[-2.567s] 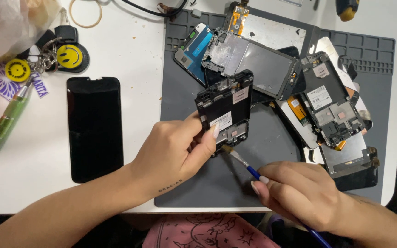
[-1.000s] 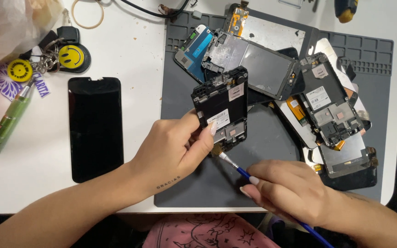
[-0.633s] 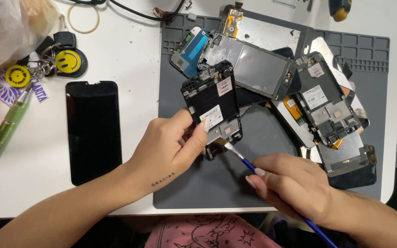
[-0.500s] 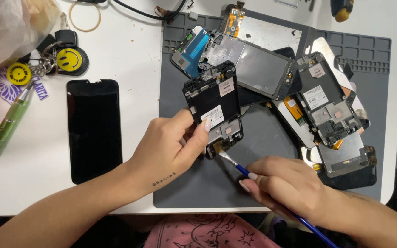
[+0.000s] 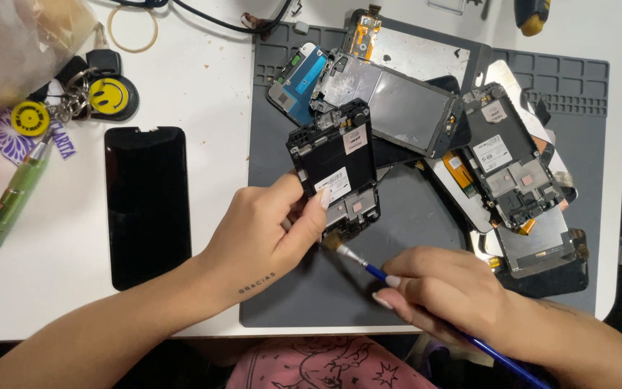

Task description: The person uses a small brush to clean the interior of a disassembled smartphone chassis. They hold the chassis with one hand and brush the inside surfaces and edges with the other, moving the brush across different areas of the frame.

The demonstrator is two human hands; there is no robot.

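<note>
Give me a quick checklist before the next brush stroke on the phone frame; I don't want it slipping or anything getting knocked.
1. Left hand has a grip on the phone frame: ok, thumb and fingers clamp its lower left edge.
2. Right hand holds the blue-handled brush: ok.
3. Bristles at the frame's bottom edge: ok, tip meets it.
4. Frame clear of the pile of dismantled phones: not ok, its top overlaps them.
5. Grey mat under the work: ok.
6. Dust left on the frame: cannot tell.
</note>
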